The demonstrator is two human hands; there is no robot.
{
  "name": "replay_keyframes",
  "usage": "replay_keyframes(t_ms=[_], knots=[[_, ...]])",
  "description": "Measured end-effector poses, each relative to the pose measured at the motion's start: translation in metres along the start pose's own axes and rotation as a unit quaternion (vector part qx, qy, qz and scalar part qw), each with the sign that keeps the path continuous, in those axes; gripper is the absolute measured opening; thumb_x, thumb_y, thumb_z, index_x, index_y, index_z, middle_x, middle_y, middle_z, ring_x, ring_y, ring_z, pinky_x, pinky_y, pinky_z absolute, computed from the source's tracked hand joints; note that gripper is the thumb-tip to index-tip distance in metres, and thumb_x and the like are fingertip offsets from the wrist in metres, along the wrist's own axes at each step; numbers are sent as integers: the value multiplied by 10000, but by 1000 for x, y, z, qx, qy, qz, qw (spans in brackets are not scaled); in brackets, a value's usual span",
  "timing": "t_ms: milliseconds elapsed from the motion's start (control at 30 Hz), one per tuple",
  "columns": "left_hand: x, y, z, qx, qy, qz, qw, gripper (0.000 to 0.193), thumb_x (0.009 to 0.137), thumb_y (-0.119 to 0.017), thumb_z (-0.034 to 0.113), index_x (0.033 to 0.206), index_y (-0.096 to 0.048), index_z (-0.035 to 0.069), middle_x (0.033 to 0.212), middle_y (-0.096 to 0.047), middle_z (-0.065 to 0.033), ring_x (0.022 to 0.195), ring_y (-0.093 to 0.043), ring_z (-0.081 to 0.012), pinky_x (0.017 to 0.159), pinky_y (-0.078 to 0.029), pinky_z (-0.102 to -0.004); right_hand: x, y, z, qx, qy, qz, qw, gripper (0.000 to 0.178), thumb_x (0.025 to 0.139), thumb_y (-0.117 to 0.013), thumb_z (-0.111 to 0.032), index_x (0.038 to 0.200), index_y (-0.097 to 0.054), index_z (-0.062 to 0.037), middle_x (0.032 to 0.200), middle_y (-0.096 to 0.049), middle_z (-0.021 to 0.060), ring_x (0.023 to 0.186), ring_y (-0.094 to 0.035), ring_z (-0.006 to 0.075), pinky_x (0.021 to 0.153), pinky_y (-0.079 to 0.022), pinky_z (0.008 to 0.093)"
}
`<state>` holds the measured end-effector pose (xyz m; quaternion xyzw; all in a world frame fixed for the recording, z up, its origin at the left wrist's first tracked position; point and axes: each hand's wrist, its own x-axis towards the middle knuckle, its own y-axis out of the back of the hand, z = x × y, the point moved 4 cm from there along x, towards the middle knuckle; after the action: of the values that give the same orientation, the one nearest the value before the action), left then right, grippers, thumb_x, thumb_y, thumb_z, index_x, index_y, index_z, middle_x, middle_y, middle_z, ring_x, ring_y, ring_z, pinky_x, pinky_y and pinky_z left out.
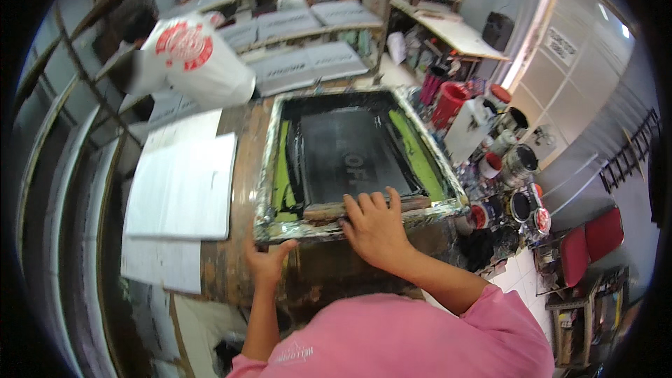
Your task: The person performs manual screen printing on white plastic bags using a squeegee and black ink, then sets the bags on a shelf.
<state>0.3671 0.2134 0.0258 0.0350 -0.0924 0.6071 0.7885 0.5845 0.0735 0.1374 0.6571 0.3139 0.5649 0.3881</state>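
A screen-printing frame [453, 180], its rim crusted with paint, lies on the worn brown table. Dark ink covers the mesh [332, 143], where faint letter shapes show, and green strips run along both sides. Along the near end of the mesh rests a squeegee with a wooden handle [322, 211]. My right hand [374, 231] is closed over this handle, fingers bent across its top. My left hand [266, 260] is at the frame's near left corner, thumb and fingers spread apart; part of its fingers is hard to make out.
White sheets [183, 185] are stacked on the table left of the frame. Paint cans and tubs [519, 161] crowd its right side. Racks with printed sheets [308, 63] stand behind, near a person in a white shirt [203, 63]. A red chair [591, 245] is at right.
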Motion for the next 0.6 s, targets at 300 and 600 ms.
replay_keyframes(t_ms=[300, 600], knots=[[57, -27, 4, 365, -81, -74, 925, 931, 989, -759, 370, 1682, -262, -4, 1625, -356, -330, 1540, -326, -431, 1279, -224, -544, 119, 76, 28, 7, 57, 139, 989, 352, 922, -687, -413, 960, -686, -62, 849, -623, 111, 865, -594, 296, 930, -390, 509], [-14, -53, -48, 603, 39, -223, 765, 1121, 941, -447, 847, 1703, -250, 49, 1764, -65, -316, 1643, 58, -476, 1189, 142, -778, 174, 102, 45, 26, 43, 137, 989, 406, 943, -631, -425, 911, -724, -31, 832, -703, 162, 875, -670, 335, 977, -376, 525]])
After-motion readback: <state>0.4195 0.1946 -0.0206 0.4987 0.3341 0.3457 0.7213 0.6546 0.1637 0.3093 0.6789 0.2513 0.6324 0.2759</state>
